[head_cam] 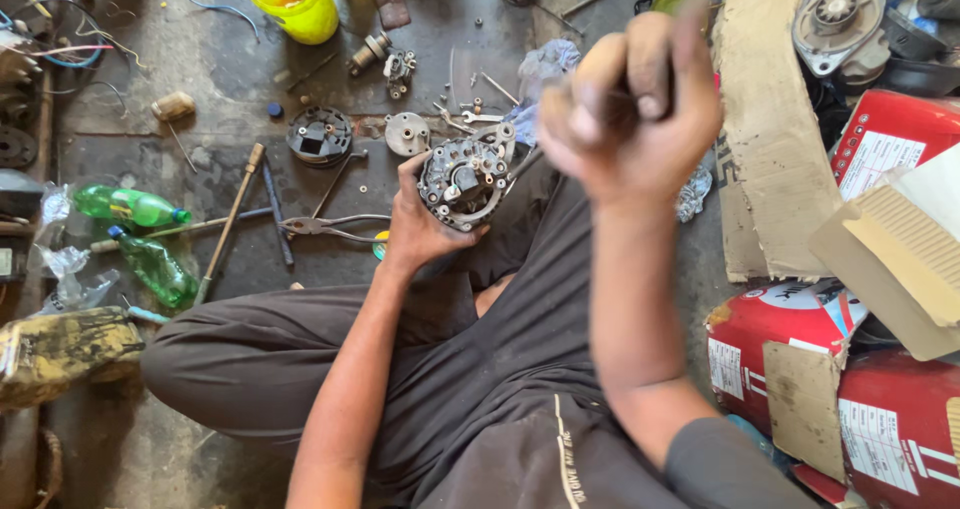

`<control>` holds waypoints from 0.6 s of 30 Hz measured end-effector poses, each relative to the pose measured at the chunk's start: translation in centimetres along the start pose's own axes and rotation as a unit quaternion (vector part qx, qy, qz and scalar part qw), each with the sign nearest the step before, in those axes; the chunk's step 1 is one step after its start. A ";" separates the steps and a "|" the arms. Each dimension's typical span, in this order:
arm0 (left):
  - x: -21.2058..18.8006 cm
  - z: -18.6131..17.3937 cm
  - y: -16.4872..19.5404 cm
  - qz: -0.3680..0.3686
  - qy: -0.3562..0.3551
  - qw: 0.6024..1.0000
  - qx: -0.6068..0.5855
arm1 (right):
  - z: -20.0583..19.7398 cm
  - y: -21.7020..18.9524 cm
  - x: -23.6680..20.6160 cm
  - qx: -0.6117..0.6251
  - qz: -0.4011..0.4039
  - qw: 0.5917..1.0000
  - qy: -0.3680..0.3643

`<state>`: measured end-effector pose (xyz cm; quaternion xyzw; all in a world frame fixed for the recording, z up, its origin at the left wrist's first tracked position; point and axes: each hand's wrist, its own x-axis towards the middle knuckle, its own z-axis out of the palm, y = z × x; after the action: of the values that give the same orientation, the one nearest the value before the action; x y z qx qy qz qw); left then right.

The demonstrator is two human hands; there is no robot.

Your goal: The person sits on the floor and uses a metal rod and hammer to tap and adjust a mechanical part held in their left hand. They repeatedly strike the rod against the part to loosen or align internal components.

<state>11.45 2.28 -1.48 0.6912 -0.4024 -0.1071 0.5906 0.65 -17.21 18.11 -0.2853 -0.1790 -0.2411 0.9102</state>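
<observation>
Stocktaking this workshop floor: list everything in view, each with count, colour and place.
alternator housing: one, grey metal, centre, in the left hand
green bottles: two, lying at left
yellow bucket: one, top edge
pliers: one, metal, on the floor left of centre
round black part: one, above the pliers
round grey part: one, beside the black one
long-handled tools: several, left of the pliers
cardboard sheet: one, brown, right
red boxes: several, right
left hand: gripping the housing
right hand: raised, blurred, fingers curled; what it holds is unclear
</observation>
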 end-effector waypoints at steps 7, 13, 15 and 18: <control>0.2 -0.6 0.3 0.003 -0.011 1.000 -0.009 | -2.0 -4.0 2.1 -0.135 0.226 0.964 0.037; 0.4 -0.8 0.9 0.004 0.000 1.000 -0.028 | 2.7 -2.1 1.1 -0.180 0.093 0.952 0.229; 0.3 -1.0 1.3 0.000 0.010 1.000 -0.024 | 4.6 -2.3 3.6 -0.218 0.196 0.940 0.173; 0.5 -1.2 1.7 -0.001 0.016 1.000 -0.012 | 7.3 -3.2 7.9 -0.380 0.502 0.775 0.057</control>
<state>11.78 2.91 0.59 0.6864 -0.3910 -0.1014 0.6048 4.00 -17.77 28.76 -0.6429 0.1482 0.1859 0.7281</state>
